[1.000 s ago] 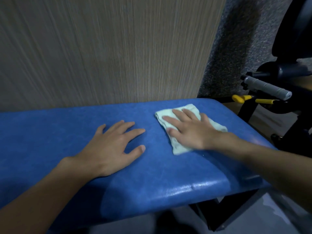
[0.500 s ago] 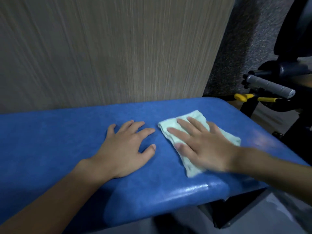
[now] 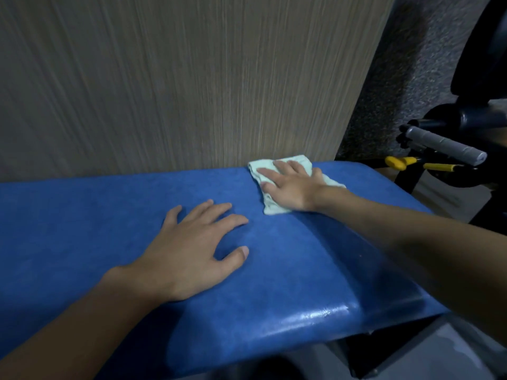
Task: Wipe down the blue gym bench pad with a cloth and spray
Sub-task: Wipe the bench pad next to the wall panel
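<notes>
The blue gym bench pad (image 3: 82,229) runs across the view, with a wet shine along its near right edge. A folded pale green cloth (image 3: 270,208) lies at the pad's far edge, against the wall. My right hand (image 3: 290,187) presses flat on the cloth, fingers spread and pointing left. My left hand (image 3: 192,250) rests palm down on the bare pad, nearer to me and left of the cloth, fingers apart and holding nothing. No spray bottle is in view.
A wood-grain wall panel (image 3: 178,78) stands right behind the bench. To the right are black gym machine parts with a grey grip handle (image 3: 444,145) and yellow levers (image 3: 397,162). A black bench frame (image 3: 384,352) shows under the pad's right end.
My right hand has pushed the cloth away from me, from the near middle of the pad to its far edge by the wall. My left hand has stayed flat on the pad.
</notes>
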Motion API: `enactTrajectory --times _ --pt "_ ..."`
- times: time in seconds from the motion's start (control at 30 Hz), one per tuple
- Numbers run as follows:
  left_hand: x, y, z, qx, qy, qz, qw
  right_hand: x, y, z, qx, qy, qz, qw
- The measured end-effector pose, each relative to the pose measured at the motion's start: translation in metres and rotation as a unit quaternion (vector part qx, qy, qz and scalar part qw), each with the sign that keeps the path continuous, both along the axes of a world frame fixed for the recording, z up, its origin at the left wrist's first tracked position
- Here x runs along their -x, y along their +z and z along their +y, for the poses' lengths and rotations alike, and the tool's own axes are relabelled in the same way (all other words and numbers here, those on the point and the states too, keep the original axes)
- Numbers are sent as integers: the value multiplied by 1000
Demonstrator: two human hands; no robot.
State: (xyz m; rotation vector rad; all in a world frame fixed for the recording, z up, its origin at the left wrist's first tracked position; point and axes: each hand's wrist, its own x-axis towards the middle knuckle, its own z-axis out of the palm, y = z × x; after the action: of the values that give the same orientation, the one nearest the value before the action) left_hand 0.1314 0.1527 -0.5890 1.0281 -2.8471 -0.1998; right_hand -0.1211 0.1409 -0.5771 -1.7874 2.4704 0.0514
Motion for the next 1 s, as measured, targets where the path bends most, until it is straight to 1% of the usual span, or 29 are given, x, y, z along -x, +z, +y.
enactTrajectory --times 0.1,0.2,0.3,0.5,0.6,0.7,0.87,1.0 --pt "2 -3 1 5 1 0 1000 4 1 -30 3 -29 7 1000" --pt "1 -4 1 15 -2 7 1000 -2 -1 -20 0 -29 9 1000" --pt "0 -5 1 23 -11 35 999 -18 -4 22 0 6 16 1000" --pt "-1 -8 0 24 -15 92 995 -69 3 148 -31 94 19 995" --pt "-2 -8 2 41 -10 105 994 -77 4 173 -39 113 28 992" --pt "-1 -6 4 56 0 99 993 -68 3 148 -23 100 17 995" --pt "2 -5 5 64 10 84 994 -31 -4 43 12 32 3 999" --pt "1 -7 2 63 7 84 994 -10 2 -20 1 -26 -6 1000"
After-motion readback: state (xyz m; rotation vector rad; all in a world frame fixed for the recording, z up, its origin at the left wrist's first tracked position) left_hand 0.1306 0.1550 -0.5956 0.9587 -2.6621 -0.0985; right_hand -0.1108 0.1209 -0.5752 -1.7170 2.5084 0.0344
